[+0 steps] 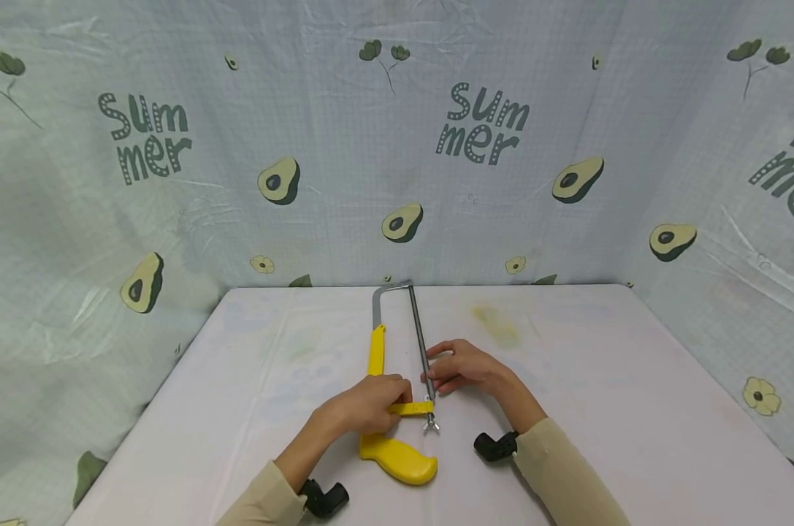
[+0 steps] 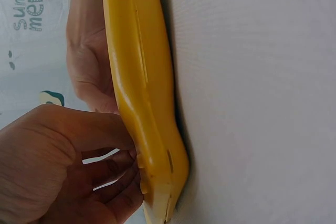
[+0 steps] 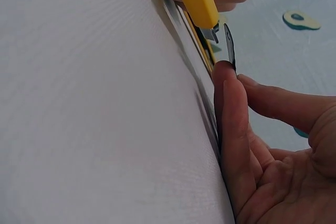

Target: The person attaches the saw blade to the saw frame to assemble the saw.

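Note:
A hacksaw with a yellow handle (image 1: 399, 463) and a grey metal bow (image 1: 377, 307) lies on the table. My left hand (image 1: 373, 403) grips its yellow frame just above the handle; part of the frame is hidden under the fingers. On the right side runs the blade (image 1: 419, 325), pinched near its lower end by the thumb and fingers of my right hand (image 1: 461, 367). In the right wrist view, the blade's holed tip (image 3: 230, 45) stands apart from the metal blade holder (image 3: 211, 34). A wing nut (image 1: 431, 424) sits below the yellow lower arm (image 1: 413, 408).
The white-covered table (image 1: 600, 380) stretches out around the saw. Behind it hangs a pale cloth (image 1: 337, 124) printed with avocados and lettering. Black wrist cameras (image 1: 495, 446) are strapped near both sleeves.

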### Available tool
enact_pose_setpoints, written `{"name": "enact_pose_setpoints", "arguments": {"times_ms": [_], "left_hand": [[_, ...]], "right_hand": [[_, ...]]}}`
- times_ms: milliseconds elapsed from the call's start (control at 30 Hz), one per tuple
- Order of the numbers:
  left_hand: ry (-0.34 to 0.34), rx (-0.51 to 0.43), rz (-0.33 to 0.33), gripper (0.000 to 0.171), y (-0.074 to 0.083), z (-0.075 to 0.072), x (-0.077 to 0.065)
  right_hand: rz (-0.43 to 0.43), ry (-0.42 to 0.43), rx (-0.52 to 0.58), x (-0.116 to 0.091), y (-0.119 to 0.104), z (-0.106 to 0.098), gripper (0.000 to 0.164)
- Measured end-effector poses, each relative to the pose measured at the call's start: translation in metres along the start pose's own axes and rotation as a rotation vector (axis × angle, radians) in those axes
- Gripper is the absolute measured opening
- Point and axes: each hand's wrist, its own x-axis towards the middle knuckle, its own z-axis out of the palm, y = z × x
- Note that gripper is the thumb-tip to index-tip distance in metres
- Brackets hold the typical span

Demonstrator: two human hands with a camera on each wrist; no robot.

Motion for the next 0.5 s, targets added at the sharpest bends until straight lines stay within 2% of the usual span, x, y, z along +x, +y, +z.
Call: {"name": "enact_pose_setpoints", "arguments": {"times_ms": [233,500], "left_hand": [[-0.002,-0.005,-0.015,0.02,0.0016,0.0004,-0.0003],[0.001,-0.001,0.0,0.019,0.0022,0.0007,-0.0004]], "right_hand": [[0.013,0.005,-0.023,0.0004,-0.0028,0.0032,0.057],[-0.018,-0.015,-0.037,-0.0001,-0.0013,0.0063,0.057]]}}
